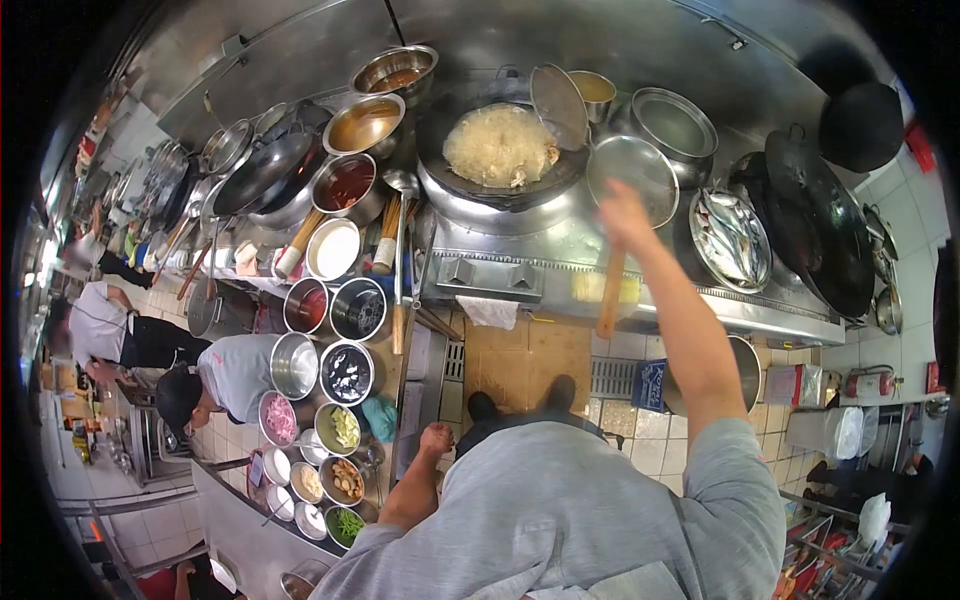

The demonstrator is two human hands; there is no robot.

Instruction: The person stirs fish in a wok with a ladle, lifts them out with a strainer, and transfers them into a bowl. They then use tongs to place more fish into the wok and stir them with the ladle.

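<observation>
In the head view, a strainer [637,165] is at the front of the stove [640,268], just to the right of a big wok [438,172]. Its round net end points away from the person, toward the back of the stove. Its wooden handle [610,300] points back toward the person. So its long line runs almost straight from front to back, with the handle's end tipped a little to the left.

The person's right hand [625,218] is where the handle meets the round end. It is blurry, so one cannot tell if the fingers are tight around it. The left hand [437,440] is down near the person's side, curled up in a fist, and nothing can be seen in it.

The wok is full of pale bubbles, with some food at its right edge. Another net scoop [560,105] leans over that edge. To the right of the strainer is a plate of silver fish [732,240]. A pot [672,122] of clear liquid sits behind it. On the left is a bowl of red sauce [345,183].
</observation>
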